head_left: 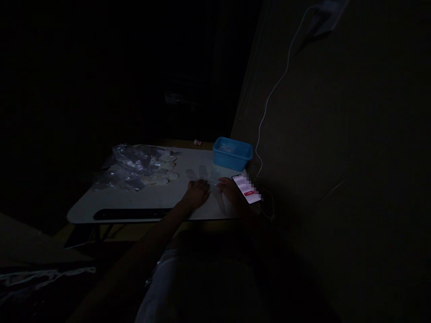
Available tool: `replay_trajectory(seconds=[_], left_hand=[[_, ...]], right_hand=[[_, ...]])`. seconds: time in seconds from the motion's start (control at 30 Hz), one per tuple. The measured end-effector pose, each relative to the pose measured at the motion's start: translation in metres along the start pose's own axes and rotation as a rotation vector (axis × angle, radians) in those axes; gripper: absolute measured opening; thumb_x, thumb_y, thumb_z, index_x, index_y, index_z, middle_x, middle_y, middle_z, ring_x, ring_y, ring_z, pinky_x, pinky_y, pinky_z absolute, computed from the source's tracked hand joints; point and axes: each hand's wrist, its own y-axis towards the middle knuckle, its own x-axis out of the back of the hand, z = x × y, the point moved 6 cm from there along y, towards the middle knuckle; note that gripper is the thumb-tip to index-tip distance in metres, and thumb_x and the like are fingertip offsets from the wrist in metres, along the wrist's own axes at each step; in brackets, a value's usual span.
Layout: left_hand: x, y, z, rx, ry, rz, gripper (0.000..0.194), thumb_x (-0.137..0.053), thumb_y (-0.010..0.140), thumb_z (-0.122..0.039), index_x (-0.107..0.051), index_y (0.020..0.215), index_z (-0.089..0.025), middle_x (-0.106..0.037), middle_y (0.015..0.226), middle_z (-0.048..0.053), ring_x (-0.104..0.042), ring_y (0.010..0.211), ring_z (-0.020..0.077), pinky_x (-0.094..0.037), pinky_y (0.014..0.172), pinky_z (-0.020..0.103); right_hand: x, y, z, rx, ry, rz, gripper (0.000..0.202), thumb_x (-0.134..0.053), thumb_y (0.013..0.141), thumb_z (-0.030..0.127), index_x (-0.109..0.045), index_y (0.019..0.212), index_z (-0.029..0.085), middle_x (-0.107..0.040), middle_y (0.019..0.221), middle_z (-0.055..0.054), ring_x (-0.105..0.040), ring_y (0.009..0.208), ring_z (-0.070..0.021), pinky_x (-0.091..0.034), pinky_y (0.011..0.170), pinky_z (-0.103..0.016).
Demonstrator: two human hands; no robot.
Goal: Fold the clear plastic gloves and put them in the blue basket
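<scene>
The scene is very dark. On the white table (117, 200), my left hand (198, 194) rests palm down near the front edge, its fingers bent and close together. My right hand (227, 187) is just to its right, fingers curled toward the left one. Between and behind the hands lies a thin, pale, see-through thing (213, 181), perhaps plastic film; its shape is unclear. Whether the fingers grip it is too dark to tell. A lit phone (243, 185) lies right beside my right hand.
A blue bin (229, 160) stands at the table's back right. Crumpled clear plastic (131, 163) and several pale flat pieces (161, 172) lie on the left. A small reddish-white item (197, 142) is behind the table. A white cable (266, 107) hangs along the right wall.
</scene>
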Motion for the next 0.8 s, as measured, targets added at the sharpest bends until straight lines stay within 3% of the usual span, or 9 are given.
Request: replay_trajectory(seconds=[0.13,0.3,0.43,0.57,0.8], left_hand=[[-0.004,-0.001,0.002,-0.008,-0.010,-0.022,0.037,-0.032,0.086,-0.030,-0.048,0.117,-0.018,-0.048,0.128,0.013,-0.038,0.121,0.0252,-0.030,0.092,0.047],[-0.004,-0.003,0.000,-0.015,-0.040,-0.009,0.040,-0.030,0.086,-0.029,-0.044,0.122,-0.016,-0.045,0.131,0.014,-0.036,0.124,0.0229,-0.027,0.095,0.046],[-0.002,-0.003,0.000,-0.003,-0.035,0.001,0.041,-0.027,0.088,-0.030,-0.044,0.122,-0.015,-0.046,0.130,0.015,-0.038,0.123,0.0225,-0.026,0.096,0.047],[-0.003,-0.003,0.000,0.002,0.000,-0.012,0.042,-0.026,0.088,-0.032,-0.046,0.121,-0.015,-0.045,0.131,0.013,-0.036,0.123,0.0251,-0.027,0.094,0.048],[-0.005,-0.003,0.001,0.006,0.005,-0.013,0.042,-0.026,0.088,-0.032,-0.045,0.122,-0.015,-0.045,0.131,0.013,-0.038,0.123,0.0234,-0.029,0.093,0.048]], right_hand=[[0.001,-0.005,0.004,0.115,-0.142,-0.092,0.034,-0.039,0.074,0.008,-0.060,0.101,0.015,-0.064,0.104,-0.009,-0.058,0.095,-0.0161,-0.042,0.086,-0.029],[-0.025,-0.029,0.026,0.566,-0.618,0.101,0.037,-0.041,0.084,0.023,-0.051,0.119,0.016,-0.049,0.128,-0.010,-0.038,0.123,-0.0197,-0.025,0.103,-0.039],[-0.026,-0.034,0.020,0.503,-0.804,0.061,0.040,-0.035,0.089,0.031,-0.045,0.124,0.016,-0.039,0.135,-0.013,-0.028,0.129,-0.0229,-0.013,0.104,-0.051],[-0.020,-0.032,0.012,0.433,-0.847,0.013,0.041,-0.033,0.090,0.032,-0.045,0.124,0.013,-0.040,0.134,-0.014,-0.026,0.129,-0.0252,-0.016,0.103,-0.053],[-0.014,-0.035,0.011,0.560,-0.771,0.147,0.039,-0.032,0.089,0.024,-0.046,0.125,0.013,-0.042,0.134,-0.009,-0.032,0.127,-0.0174,-0.028,0.102,-0.037]])
